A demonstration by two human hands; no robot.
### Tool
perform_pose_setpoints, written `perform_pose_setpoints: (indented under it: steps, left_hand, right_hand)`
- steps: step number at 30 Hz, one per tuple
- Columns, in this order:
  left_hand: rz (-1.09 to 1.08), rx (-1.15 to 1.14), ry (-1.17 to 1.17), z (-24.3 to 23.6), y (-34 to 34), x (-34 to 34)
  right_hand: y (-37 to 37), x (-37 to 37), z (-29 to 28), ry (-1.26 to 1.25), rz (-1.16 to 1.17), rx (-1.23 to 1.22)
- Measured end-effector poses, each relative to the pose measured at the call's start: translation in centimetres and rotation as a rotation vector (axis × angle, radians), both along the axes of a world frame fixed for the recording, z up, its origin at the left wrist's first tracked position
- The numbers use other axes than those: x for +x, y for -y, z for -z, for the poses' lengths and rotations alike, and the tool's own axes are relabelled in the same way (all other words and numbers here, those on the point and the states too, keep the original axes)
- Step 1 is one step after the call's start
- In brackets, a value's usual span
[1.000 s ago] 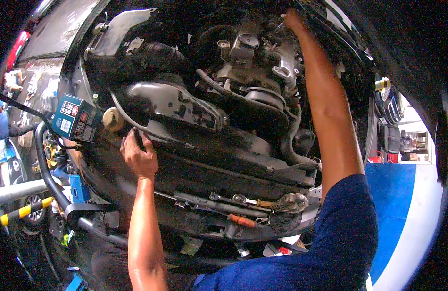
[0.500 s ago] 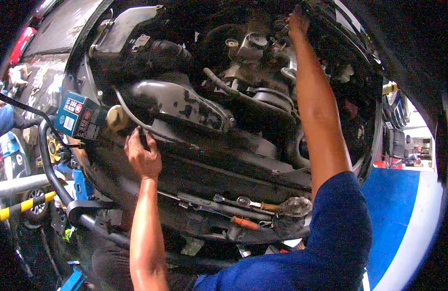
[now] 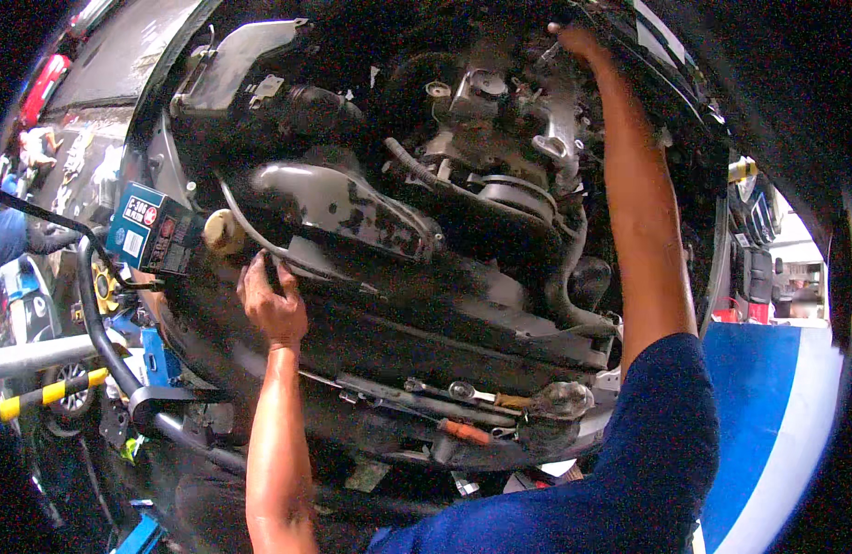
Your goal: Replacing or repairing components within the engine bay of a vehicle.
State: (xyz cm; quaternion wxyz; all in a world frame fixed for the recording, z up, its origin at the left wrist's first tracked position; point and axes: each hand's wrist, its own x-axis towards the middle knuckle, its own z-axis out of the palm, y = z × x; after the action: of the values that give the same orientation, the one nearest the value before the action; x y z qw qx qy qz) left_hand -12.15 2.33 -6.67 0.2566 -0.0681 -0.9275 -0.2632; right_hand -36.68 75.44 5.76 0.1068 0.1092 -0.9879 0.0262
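Observation:
My left hand (image 3: 274,307) rests at the front of an engine bay, its fingertips by a thin curved hose (image 3: 249,219). Thumb and fingers are apart, and I see nothing held in them. Just beyond it sits a round yellowish cap (image 3: 224,231). My right hand (image 3: 578,42) reaches deep to the far right of the engine (image 3: 481,138). Its fingers look curled beside a small metal part; dimness hides what, if anything, they grip. A black air duct cover (image 3: 324,194) with worn patches lies between the hands.
A teal and black box (image 3: 149,226) stands on the left edge. Along the front ledge lie a ratchet (image 3: 472,393), an orange-handled tool (image 3: 465,431) and a clear plastic bag (image 3: 563,400). A black bar (image 3: 103,323) curves at the left. Another person's blue-clothed leg (image 3: 6,226) shows there.
My right forearm has swung to the right, and the right hand has turned, exposing more of the engine's hoses. My left hand stays in nearly the same place.

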Motion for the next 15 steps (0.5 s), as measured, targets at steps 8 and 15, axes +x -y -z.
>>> perform_pose_setpoints:
  steps: [8, 15]
  left_hand:
    - [-0.018, -0.013, 0.000, 0.0, 0.0, 0.0]
    - [0.009, -0.009, -0.016, 0.6, 0.3, -0.1]
  right_hand:
    - [1.3, -0.9, -2.7, 0.000, -0.096, 0.407]
    - [0.2, -0.6, -1.3, -0.020, 0.164, 0.350]
